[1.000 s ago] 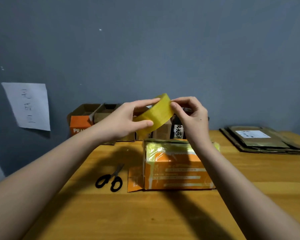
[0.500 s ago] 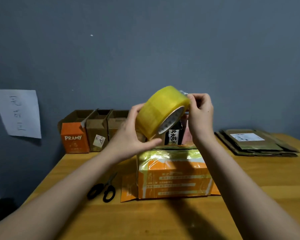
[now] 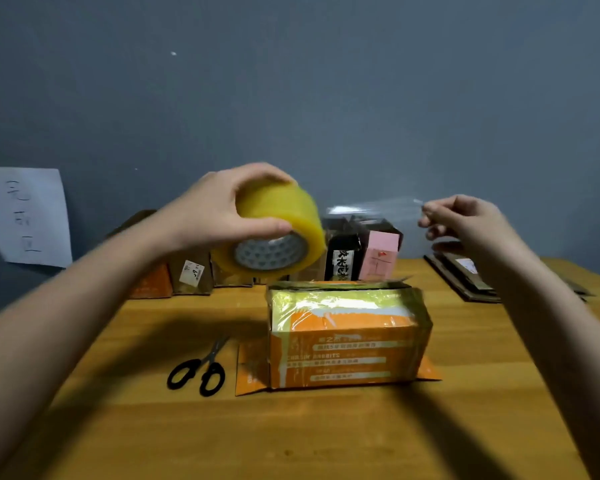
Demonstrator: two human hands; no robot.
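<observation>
My left hand (image 3: 219, 206) grips a big yellow roll of packing tape (image 3: 278, 233) from above, held in the air over the table. A clear strip of tape (image 3: 371, 207) stretches from the roll to the right. My right hand (image 3: 465, 223) pinches the free end of that strip between thumb and fingers. Below both hands an orange cardboard box (image 3: 347, 344) lies on the wooden table (image 3: 291, 438), its top wrapped in shiny tape and its side flaps spread flat.
Black scissors (image 3: 201, 372) lie left of the box. A row of small cartons (image 3: 187, 275), a black box (image 3: 343, 261) and a pink box (image 3: 381, 254) line the wall. Flattened cardboard (image 3: 465, 275) is stacked at the right. A paper sheet (image 3: 25, 216) hangs on the wall.
My hands have moved apart: the left carried the roll leftward and turned it, the right pulled the tape end to the right, drawing out a clear strip.
</observation>
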